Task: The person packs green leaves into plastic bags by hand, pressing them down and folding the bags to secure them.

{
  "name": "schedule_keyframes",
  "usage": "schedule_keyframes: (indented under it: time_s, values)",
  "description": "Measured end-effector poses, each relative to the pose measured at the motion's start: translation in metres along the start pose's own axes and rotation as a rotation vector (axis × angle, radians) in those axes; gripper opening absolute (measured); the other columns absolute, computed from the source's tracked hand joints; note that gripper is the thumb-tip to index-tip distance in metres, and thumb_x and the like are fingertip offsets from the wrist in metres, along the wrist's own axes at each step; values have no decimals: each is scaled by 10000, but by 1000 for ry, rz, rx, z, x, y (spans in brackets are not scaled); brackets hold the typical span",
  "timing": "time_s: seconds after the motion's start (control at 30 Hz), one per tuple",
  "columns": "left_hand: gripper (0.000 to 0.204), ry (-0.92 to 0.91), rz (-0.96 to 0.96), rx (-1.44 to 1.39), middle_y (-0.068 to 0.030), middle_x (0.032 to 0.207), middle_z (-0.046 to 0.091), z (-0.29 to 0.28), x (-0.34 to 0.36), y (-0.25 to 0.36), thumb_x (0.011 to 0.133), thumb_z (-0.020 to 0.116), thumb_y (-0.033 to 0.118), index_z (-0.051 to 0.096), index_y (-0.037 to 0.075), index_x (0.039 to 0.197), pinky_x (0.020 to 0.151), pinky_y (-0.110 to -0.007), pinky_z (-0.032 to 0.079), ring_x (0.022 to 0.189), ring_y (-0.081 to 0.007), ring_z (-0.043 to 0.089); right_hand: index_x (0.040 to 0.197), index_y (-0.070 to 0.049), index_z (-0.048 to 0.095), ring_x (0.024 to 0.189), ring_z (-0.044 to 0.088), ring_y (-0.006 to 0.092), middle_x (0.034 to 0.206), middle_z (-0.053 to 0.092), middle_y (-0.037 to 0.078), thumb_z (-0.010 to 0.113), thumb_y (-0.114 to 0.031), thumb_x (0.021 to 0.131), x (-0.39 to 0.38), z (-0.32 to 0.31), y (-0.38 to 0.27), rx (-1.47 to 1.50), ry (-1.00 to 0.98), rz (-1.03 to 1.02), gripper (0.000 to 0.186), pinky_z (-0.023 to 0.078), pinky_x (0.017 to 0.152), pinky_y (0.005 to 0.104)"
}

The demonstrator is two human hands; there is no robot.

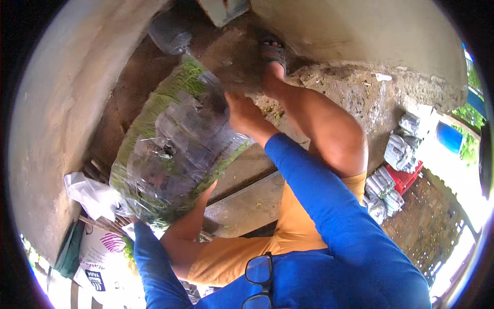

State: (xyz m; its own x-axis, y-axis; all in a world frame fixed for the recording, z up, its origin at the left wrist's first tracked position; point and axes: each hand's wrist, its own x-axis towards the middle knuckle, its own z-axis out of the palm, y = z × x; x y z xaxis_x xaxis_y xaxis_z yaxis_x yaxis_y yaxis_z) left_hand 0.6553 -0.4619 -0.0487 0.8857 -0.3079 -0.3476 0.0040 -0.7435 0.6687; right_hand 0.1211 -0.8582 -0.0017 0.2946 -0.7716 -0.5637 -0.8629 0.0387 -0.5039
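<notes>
A large, long clear plastic bag (167, 144) lies tilted between my legs, showing grass-like green shoots and greyish wrapped bundles inside. My right hand (242, 110) is closed on its right edge, fingers partly hidden against the plastic. My left arm (154, 262) reaches to the bag's lower left end, where my left hand is hidden by the plastic. A crumpled white plastic bag (92, 193) lies just left of it. A dark grey plastic bundle (170, 33) sits beyond the bag's top.
Concrete walls (355, 31) rise ahead and at left. My sandaled foot (272, 54) is by the far wall. At right are several wrapped bundles (399, 149) beside a red container (404, 180). Sticks (98, 170) and a printed white sack (103, 273) lie at left.
</notes>
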Motion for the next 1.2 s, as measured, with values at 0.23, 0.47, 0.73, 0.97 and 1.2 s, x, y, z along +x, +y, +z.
schedule_keyframes:
  time_s: [0.23,0.47,0.73,0.97,1.2]
  values:
    - [459,-16,32,-2,-177,1116,706,16,16,-8,948,522,396,649,44,1215,847,-432,520,997,-334,673,1443,1,464,1374,435,407,1456,470,282,435,59,815,53,33,50,251,-57,23,631,353,1145,381]
    - [459,27,-2,-21,-181,1112,707,0,7,-23,945,526,396,651,43,1210,845,-435,518,997,-340,673,1458,-6,450,1408,410,363,1478,463,253,411,83,800,57,43,44,208,-58,-60,666,326,1166,366]
    - [459,39,-26,-11,-185,1107,709,-5,4,-28,941,530,397,653,42,1205,842,-438,517,998,-347,673,1416,42,470,1326,476,415,1383,518,304,453,37,810,53,30,33,218,-163,14,606,389,1119,412]
    - [459,21,-28,12,-189,1104,710,1,8,-17,937,533,397,656,41,1201,839,-441,516,998,-353,673,1464,31,422,1365,448,383,1448,475,282,429,38,815,59,41,42,189,-191,-3,649,356,1147,386]
    - [460,16,-23,26,-192,1100,711,3,12,-16,933,537,398,658,40,1196,837,-444,514,999,-360,674,1464,22,427,1375,436,375,1461,463,276,437,25,813,54,36,40,176,-168,-41,652,352,1149,377]
